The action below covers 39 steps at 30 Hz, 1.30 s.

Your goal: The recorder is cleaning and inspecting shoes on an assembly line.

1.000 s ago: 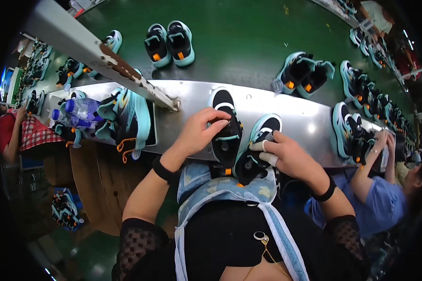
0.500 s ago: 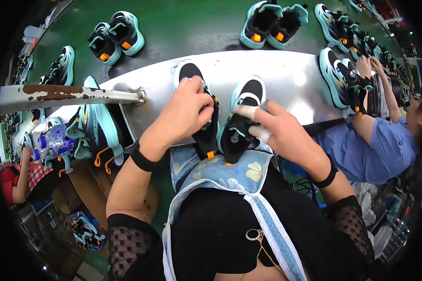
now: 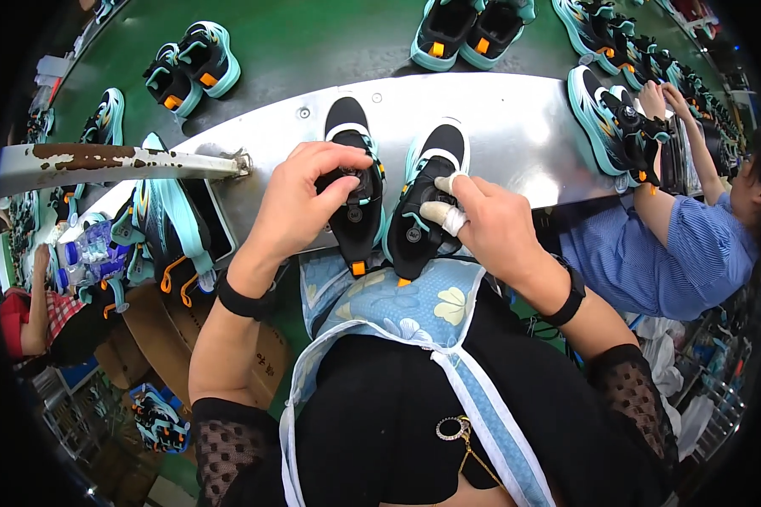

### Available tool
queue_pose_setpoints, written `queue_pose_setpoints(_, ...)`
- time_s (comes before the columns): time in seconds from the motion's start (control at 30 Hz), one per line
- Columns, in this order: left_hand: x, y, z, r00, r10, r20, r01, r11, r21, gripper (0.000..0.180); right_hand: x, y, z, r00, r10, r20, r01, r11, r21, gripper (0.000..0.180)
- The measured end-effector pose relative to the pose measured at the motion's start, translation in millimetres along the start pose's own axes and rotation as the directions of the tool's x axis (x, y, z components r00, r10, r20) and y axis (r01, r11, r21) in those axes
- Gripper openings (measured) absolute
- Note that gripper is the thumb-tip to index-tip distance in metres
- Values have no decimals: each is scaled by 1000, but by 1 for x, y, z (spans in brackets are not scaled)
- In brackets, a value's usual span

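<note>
Two black, white and mint-green sneakers lie side by side on a metal ledge, toes pointing away from me. My left hand (image 3: 300, 203) is at the left sneaker (image 3: 355, 226), its thumb and index finger curled around a dark round dial (image 3: 347, 179) on the tongue. On the right sneaker (image 3: 410, 232), my right hand (image 3: 486, 215) has its bent, white-wrapped fingertips pressed on the upper; what lies beneath them is hidden. Orange pull tabs show at both heels, which sit against my blue floral apron (image 3: 380, 304).
The metal ledge (image 3: 507, 118) borders a green conveyor belt (image 3: 313, 42) carrying more sneaker pairs. A rusty white bar (image 3: 118, 160) juts in from the left beside hanging sneakers (image 3: 165, 228). To the right, a co-worker in a blue shirt (image 3: 676, 245) handles another sneaker (image 3: 596, 127).
My left hand has shifted left; its thumb and index finger have opened apart, uncovering more of the left sneaker. My right fingers have moved slightly on the right sneaker. The whole view has shifted.
</note>
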<state>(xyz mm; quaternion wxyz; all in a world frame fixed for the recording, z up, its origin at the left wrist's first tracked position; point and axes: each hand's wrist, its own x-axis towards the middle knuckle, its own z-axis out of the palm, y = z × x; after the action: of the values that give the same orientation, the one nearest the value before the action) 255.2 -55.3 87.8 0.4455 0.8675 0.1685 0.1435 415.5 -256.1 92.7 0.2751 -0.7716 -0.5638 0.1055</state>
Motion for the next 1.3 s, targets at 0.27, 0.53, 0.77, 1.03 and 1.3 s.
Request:
queue_pose_setpoints(0.27, 3, 10, 1, 981, -194, 22, 194, 981, -9, 27, -10, 3, 14, 997, 1, -81, 7, 995, 95, 28)
queue_pose_setpoints(0.53, 10, 9, 3, 967, -236, 99, 247, 963, -113, 27, -4, 7, 12, 991, -39, -129, 57, 988, 140, 30)
queue_pose_setpoints(0.77, 13, 4, 0, 955, -274, 111, 282, 957, -69, 29, 4, 2, 2, 998, -44, -38, 48, 993, 108, 30)
queue_pose_setpoints(1.03, 25, 4, -5, 928, -298, 223, 333, 932, -142, 31, 4, 1, -8, 985, 120, 123, -146, 962, 229, 30)
queue_pose_setpoints(1.3, 17, 17, 2, 998, -47, -37, 51, 989, 139, 27, 6, 11, 5, 997, 69, 40, -77, 959, 274, 28)
